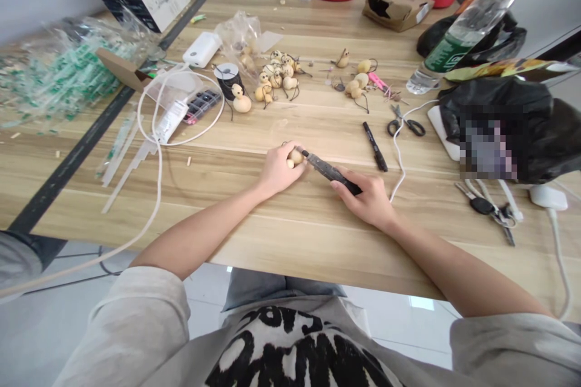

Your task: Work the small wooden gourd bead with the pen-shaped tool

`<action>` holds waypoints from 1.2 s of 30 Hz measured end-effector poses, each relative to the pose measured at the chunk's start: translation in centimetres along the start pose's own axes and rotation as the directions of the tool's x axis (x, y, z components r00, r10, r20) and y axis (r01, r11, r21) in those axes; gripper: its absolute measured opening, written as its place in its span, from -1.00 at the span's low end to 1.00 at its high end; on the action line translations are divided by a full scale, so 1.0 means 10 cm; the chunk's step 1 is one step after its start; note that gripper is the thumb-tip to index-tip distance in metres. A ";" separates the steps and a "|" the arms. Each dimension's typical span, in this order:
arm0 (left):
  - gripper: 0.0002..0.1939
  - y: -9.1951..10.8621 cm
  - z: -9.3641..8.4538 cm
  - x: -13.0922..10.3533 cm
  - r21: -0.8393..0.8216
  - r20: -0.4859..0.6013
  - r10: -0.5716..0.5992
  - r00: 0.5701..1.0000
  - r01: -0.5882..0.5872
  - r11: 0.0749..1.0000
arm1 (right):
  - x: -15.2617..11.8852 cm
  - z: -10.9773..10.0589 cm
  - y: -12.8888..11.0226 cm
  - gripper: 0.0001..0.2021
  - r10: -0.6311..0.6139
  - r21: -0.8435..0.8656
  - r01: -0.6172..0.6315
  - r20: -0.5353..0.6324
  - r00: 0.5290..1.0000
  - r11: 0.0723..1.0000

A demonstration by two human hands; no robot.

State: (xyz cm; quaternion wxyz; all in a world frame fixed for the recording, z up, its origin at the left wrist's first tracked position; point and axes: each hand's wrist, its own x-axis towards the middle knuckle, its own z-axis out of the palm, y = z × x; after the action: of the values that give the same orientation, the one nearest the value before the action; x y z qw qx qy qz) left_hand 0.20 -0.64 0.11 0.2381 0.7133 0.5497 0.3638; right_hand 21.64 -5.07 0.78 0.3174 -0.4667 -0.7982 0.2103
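My left hand (280,170) is closed around a small pale gourd (296,156), holding it just above or against the table. In my right hand (368,198) is a dark, stick-shaped hand tool (333,172) with a narrow black tip. That tip points at the gourd and meets it or comes very near; the exact contact is too small to tell. Beyond my hands lies a cluster of small gourds (275,75) with dark cords and black markings. One gourd (242,102) sits beside a spool of black cord (228,80).
To the right lie a black marker (374,146), scissors (405,123), a white cable and keys (485,205). A tilted water bottle (447,51) stands by black bags. Green-and-clear plastic packets (77,72), glue sticks (122,169) and a looped white cable (160,187) occupy the left.
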 end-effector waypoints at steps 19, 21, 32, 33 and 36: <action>-0.80 -0.01 0.00 0.00 0.003 -0.005 0.018 1.000 -0.018 1.000 | -0.01 0.01 0.02 -0.66 -0.052 0.005 0.052 0.015 0.999 0.999; -0.81 -0.01 0.00 0.00 -0.003 -0.012 0.019 1.000 -0.019 1.000 | 0.00 0.00 0.01 -0.67 -0.029 0.018 0.029 0.009 1.000 0.999; -0.82 0.00 0.00 0.00 -0.010 -0.010 0.020 1.000 -0.020 1.000 | 0.01 0.00 0.01 -0.68 -0.033 0.012 0.033 -0.005 0.999 0.999; -0.82 0.00 0.00 0.00 -0.010 -0.010 0.025 1.000 -0.025 1.000 | 0.00 0.01 0.01 -0.69 -0.043 0.008 0.043 0.000 0.999 0.999; -0.76 -0.01 0.00 0.01 -0.003 -0.006 0.021 1.000 -0.021 1.000 | -0.01 0.02 0.04 -0.69 -0.078 -0.012 0.078 0.025 0.997 0.997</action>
State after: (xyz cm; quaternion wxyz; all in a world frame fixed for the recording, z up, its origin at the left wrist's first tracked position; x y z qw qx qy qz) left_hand 0.15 -0.55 0.05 0.2339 0.7176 0.5422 0.3694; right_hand 21.76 -5.01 0.36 0.3126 -0.4346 -0.8211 0.1983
